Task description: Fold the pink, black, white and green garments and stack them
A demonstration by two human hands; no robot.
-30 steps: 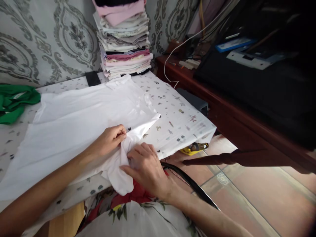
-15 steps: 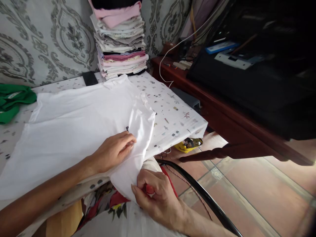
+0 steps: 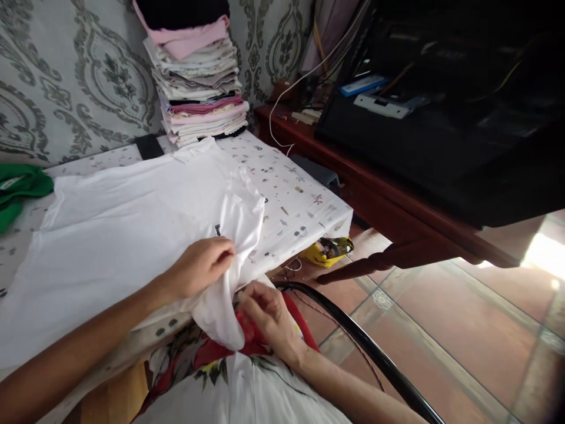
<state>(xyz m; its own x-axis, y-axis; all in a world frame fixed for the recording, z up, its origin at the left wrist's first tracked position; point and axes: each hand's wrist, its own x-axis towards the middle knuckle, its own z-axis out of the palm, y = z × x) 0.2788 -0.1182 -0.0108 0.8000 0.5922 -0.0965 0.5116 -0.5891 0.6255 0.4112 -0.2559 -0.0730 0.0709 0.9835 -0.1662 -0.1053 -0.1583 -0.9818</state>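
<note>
White shirt [image 3: 128, 229] on patterned counter [image 3: 291, 209]

Green cloth [image 3: 30, 184] at left, near the far edge. Shirt next, spread out, one part drooping over the near edge. Folded clothes [image 3: 198, 97] stacked by the far right corner. Left hand [image 3: 203, 266] clamped on the shirt, beside black print [image 3: 218, 230]. Right hand [image 3: 269, 315] just past the near edge, by the drooping part; from here I can't tell if it's gripping.
</note>
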